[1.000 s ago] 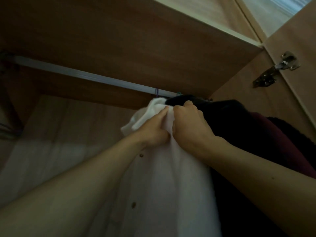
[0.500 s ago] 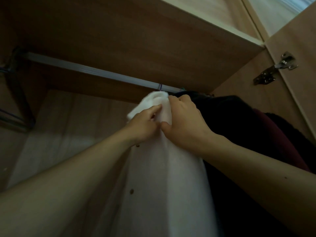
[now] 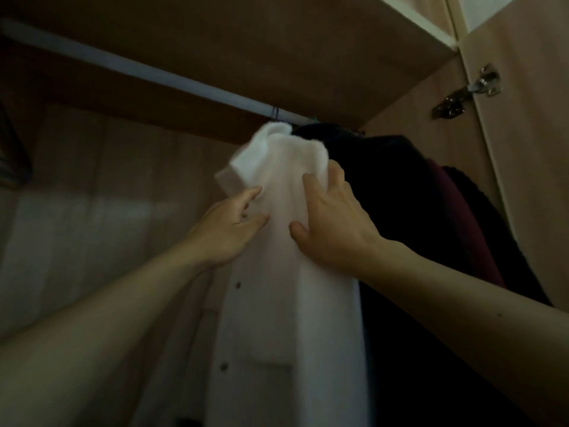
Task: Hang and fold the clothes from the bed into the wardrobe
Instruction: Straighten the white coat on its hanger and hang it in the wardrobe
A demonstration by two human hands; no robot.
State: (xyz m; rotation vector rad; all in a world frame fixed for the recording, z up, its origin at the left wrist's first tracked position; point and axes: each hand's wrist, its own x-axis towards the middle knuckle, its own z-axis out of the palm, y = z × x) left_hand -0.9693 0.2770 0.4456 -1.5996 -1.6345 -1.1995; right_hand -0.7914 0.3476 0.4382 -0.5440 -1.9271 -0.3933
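Observation:
A white buttoned shirt (image 3: 286, 303) hangs from the metal rail (image 3: 147, 70) inside the wardrobe, its collar just under the rail. My left hand (image 3: 226, 229) is below the collar at the shirt's left edge, fingers spread, touching the cloth lightly. My right hand (image 3: 331, 223) lies flat against the shirt's right shoulder with its fingers apart, between the shirt and the dark clothes. Neither hand grips the cloth.
Black garments (image 3: 397, 186) and a dark red garment (image 3: 458, 229) hang to the right of the shirt. A wooden shelf (image 3: 277, 41) runs above the rail. The open door's hinge (image 3: 468, 94) is at the upper right. Empty dark hangers (image 3: 12, 161) show at the far left.
Both hands have let go of the shirt's collar, opened, and slid a little down its front. The shirt now hangs on its own from the rail.

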